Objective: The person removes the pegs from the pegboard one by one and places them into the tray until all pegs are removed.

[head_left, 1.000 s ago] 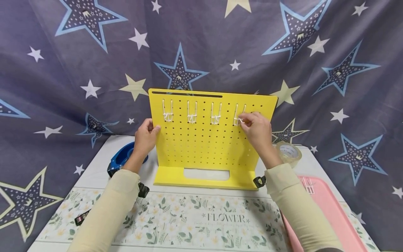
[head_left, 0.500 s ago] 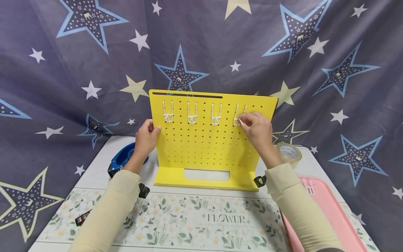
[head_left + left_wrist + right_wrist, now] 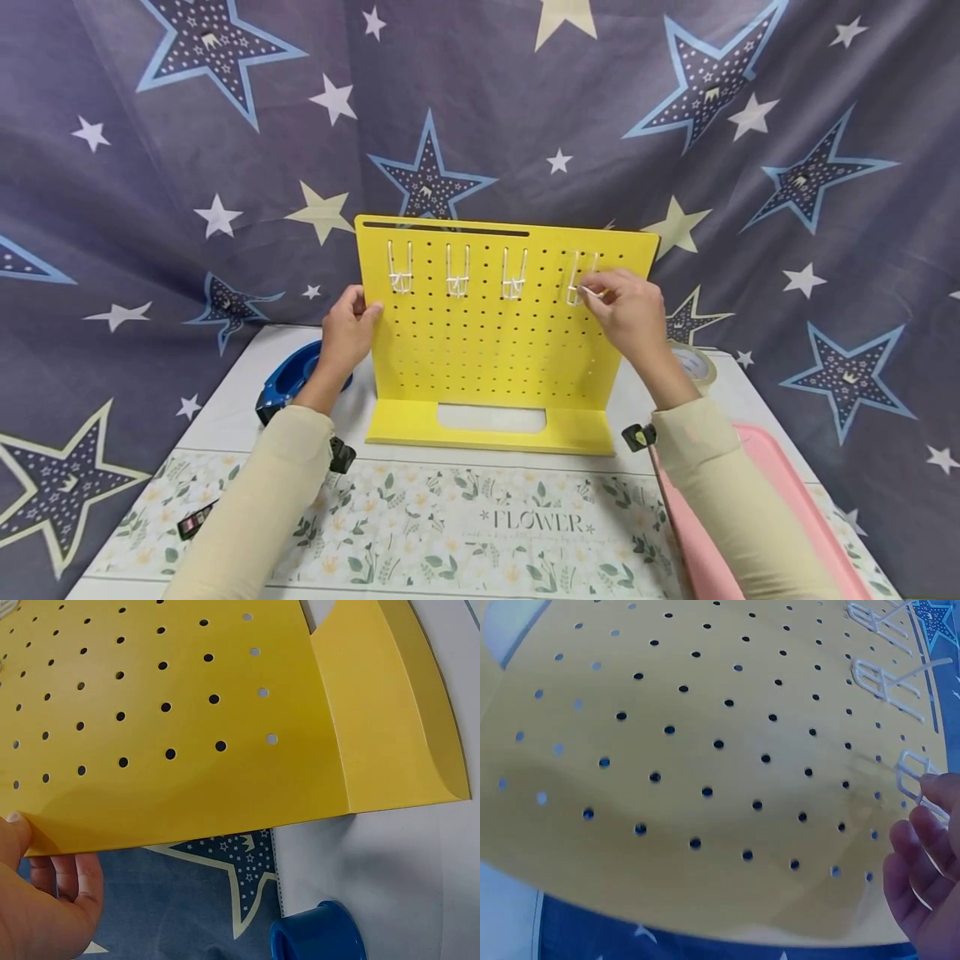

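Observation:
A yellow pegboard [image 3: 480, 350] stands upright on its own base in the head view. My left hand [image 3: 350, 330] grips its left edge, thumb on the front face and fingers behind, as the left wrist view also shows. My right hand [image 3: 628, 315] pinches a white wire pegboard hook [image 3: 574, 292] in front of the board's upper right. In the right wrist view this hook [image 3: 909, 766] is partly hidden by the fingers [image 3: 930, 829]. Whether its prongs sit in the holes cannot be told. Three similar hooks, including a left one [image 3: 401, 282], hang along the top.
A blue tape dispenser-like object [image 3: 288, 377] lies behind my left forearm. Behind the right forearm sits a roll of clear tape [image 3: 697, 363], and a pink tray [image 3: 780, 475] lies at the right. A small black item [image 3: 193, 520] is at the left. A star-patterned curtain [image 3: 480, 108] hangs behind.
My right hand has shifted right and slightly down, taking the pinched hook with it, off its earlier place on the board. The left hand has kept its grip on the edge.

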A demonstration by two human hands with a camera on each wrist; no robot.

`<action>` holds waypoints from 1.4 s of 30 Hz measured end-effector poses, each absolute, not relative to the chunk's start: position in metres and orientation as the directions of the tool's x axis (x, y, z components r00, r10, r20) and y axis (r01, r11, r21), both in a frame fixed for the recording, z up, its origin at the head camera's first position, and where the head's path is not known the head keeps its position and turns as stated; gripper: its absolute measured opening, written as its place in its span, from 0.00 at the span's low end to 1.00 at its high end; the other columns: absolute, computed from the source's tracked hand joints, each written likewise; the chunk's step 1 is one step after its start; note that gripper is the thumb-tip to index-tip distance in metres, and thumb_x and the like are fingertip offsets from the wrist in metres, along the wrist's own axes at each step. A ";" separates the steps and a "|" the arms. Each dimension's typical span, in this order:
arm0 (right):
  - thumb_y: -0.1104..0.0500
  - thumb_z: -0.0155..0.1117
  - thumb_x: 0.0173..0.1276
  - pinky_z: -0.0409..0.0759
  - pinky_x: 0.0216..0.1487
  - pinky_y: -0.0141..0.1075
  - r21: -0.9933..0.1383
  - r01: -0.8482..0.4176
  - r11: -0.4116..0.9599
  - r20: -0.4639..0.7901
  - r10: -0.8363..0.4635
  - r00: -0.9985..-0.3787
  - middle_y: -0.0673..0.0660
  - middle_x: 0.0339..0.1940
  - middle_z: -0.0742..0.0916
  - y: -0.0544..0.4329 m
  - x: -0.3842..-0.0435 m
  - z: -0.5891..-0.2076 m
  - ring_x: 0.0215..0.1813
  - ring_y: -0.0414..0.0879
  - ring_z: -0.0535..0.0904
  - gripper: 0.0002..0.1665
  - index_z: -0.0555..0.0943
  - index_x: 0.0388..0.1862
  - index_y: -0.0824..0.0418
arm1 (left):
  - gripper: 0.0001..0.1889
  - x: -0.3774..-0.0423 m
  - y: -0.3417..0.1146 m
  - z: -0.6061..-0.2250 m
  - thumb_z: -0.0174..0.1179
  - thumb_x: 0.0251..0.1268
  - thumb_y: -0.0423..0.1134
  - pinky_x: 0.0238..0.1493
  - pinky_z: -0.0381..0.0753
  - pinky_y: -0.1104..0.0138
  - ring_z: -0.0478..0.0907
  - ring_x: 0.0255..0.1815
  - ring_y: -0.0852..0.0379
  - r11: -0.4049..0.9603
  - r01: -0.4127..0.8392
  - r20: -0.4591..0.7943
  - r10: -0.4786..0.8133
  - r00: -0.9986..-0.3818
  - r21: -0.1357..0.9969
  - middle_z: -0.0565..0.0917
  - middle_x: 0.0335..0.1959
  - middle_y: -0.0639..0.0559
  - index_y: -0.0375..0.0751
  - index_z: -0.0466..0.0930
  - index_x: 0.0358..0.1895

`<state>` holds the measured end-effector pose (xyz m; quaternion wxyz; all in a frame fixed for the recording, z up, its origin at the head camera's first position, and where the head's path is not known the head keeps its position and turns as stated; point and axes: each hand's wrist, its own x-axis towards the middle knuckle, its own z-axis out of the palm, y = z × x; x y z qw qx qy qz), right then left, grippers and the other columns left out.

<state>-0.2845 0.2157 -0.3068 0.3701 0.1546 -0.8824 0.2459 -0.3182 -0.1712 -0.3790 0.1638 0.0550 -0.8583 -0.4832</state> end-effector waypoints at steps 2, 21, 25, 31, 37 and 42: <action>0.59 0.75 0.64 0.83 0.37 0.45 -0.309 -0.467 0.828 0.734 -0.105 -0.671 0.56 0.34 0.90 0.223 -0.280 -0.306 0.32 0.52 0.87 0.04 0.90 0.37 0.56 | 0.13 -0.318 -0.170 -0.379 0.54 0.79 0.44 0.53 0.83 0.55 0.82 0.50 0.45 0.528 0.064 0.227 -0.252 -0.941 0.847 0.82 0.48 0.42 0.44 0.73 0.59; 0.62 0.75 0.62 0.65 0.29 0.20 -0.277 -0.363 0.890 0.667 -0.094 -0.739 0.56 0.30 0.90 0.351 -0.234 -0.327 0.28 0.24 0.69 0.04 0.91 0.35 0.55 | 0.14 -0.312 -0.173 -0.372 0.54 0.80 0.45 0.52 0.79 0.56 0.81 0.50 0.46 0.545 0.048 0.216 -0.250 -0.944 0.837 0.82 0.48 0.41 0.44 0.72 0.60; 0.62 0.74 0.61 0.66 0.27 0.23 -0.238 -0.343 0.909 0.642 -0.118 -0.757 0.55 0.26 0.90 0.383 -0.226 -0.335 0.25 0.19 0.66 0.04 0.90 0.35 0.54 | 0.14 -0.313 -0.172 -0.372 0.54 0.80 0.45 0.53 0.79 0.56 0.80 0.50 0.45 0.551 0.053 0.223 -0.245 -0.944 0.833 0.81 0.47 0.42 0.44 0.72 0.60; 0.61 0.73 0.62 0.68 0.25 0.32 -0.206 -0.269 0.941 0.541 -0.119 -0.832 0.54 0.24 0.90 0.434 -0.218 -0.354 0.23 0.20 0.68 0.04 0.90 0.36 0.55 | 0.14 -0.313 -0.170 -0.373 0.55 0.79 0.43 0.54 0.80 0.54 0.82 0.51 0.44 0.555 0.053 0.230 -0.255 -0.939 0.830 0.82 0.47 0.41 0.42 0.73 0.59; 0.60 0.73 0.60 0.72 0.26 0.38 -0.137 -0.255 0.957 0.473 -0.163 -0.866 0.52 0.23 0.90 0.474 -0.211 -0.377 0.24 0.22 0.73 0.04 0.89 0.35 0.55 | 0.14 -0.314 -0.171 -0.374 0.54 0.80 0.44 0.53 0.80 0.55 0.81 0.51 0.44 0.559 0.047 0.222 -0.250 -0.942 0.828 0.82 0.47 0.41 0.43 0.72 0.60; 0.58 0.74 0.60 0.75 0.31 0.39 -0.104 -0.275 0.956 0.405 -0.212 -0.890 0.47 0.23 0.90 0.496 -0.204 -0.396 0.27 0.21 0.75 0.04 0.88 0.34 0.53 | 0.15 -0.315 -0.171 -0.374 0.54 0.80 0.45 0.52 0.79 0.57 0.80 0.50 0.45 0.563 0.042 0.218 -0.249 -0.944 0.826 0.81 0.46 0.42 0.43 0.72 0.60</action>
